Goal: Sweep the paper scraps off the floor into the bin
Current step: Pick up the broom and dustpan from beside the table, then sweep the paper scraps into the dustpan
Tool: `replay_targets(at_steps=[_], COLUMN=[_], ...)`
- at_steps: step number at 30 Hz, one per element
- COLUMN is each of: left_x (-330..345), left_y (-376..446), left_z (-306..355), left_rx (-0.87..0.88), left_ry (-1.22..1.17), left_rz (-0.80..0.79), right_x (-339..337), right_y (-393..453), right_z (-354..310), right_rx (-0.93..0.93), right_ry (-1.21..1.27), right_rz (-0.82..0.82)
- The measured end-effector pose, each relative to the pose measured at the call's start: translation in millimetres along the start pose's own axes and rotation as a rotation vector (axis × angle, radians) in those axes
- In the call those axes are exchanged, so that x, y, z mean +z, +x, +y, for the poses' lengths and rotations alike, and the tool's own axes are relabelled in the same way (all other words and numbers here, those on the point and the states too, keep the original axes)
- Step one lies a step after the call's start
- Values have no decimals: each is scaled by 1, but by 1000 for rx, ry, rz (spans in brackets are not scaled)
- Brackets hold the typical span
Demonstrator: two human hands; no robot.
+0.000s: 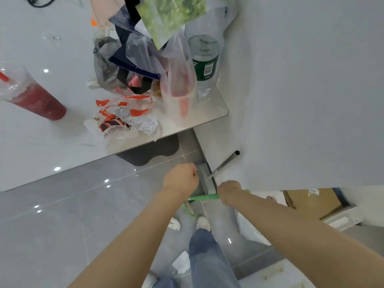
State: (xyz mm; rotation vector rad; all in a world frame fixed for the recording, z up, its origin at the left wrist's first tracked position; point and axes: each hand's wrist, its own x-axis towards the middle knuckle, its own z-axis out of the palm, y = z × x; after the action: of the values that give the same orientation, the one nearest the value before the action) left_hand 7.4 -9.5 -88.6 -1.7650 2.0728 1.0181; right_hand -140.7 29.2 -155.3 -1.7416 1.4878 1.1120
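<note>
A person stands on the glossy grey tiled floor point(62, 225) at the corner of a white table point(41, 142) heaped with plastic bags, a green-labelled bottle point(204, 63) and a red drink cup point(31, 94), both arms reaching down toward the wall. A dark ribbed bin point(149, 150) sits under the table edge, just beyond the hands. The grey dustpan point(205, 179), its comb teeth facing up, stands against the wall between the two hands, its metal handle point(225, 163) slanting up and to the right. The left hand point(180, 178) is curled at the dustpan's toothed edge, apparently gripping it, though the fingers are hidden. The right hand point(228, 192) is closed around a green broom handle point(204, 197) that runs roughly crosswise, toward the left hand. White paper scraps point(182, 263) lie on the floor by the person's feet, behind and below both hands, nearer the body than the bin. By my reading, the sweep has not begun: the tools must come back toward the feet, then the load carried forward to the bin.
</note>
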Motion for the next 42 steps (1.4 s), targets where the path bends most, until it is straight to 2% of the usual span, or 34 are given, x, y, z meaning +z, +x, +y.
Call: replay_targets(at_steps=[3,5,11,16,21,28,31,34,36,40,42], left_x=[-1,0,16,31,39,27,20,30,39,58,70], left_y=[10,18,51,78,89,76,66,57,46,22,8], left_z=[23,40,91,112,117,90,66,37,20,-20,-46], left_rx=[55,102,226,278,284,161,70,40,-17,-136,-161], left_ry=[-11,1,14,-49,129,485,676,832,823,558,538], left_rz=[6,4,9,29,-35,-42,-160,-371,-466,-446,-467], right_x=[20,31,63,88,94,94,92,89,86,86,90], right_y=[-17,-25,-34,-24,-12,-9,-10,-14,-13,-11,-14], right_z=[-10,-14,-8,-3,1,-6,-12,-24,-33,-53,-63], right_rx=[-3,14,31,98,79,173,239,258,260,265,265], right_ry=[251,382,538,632,698,877,965,942,891,857,855], right_rz=[-171,-227,-168,-190,-239,-360,-415,-373,-356,-289,-276])
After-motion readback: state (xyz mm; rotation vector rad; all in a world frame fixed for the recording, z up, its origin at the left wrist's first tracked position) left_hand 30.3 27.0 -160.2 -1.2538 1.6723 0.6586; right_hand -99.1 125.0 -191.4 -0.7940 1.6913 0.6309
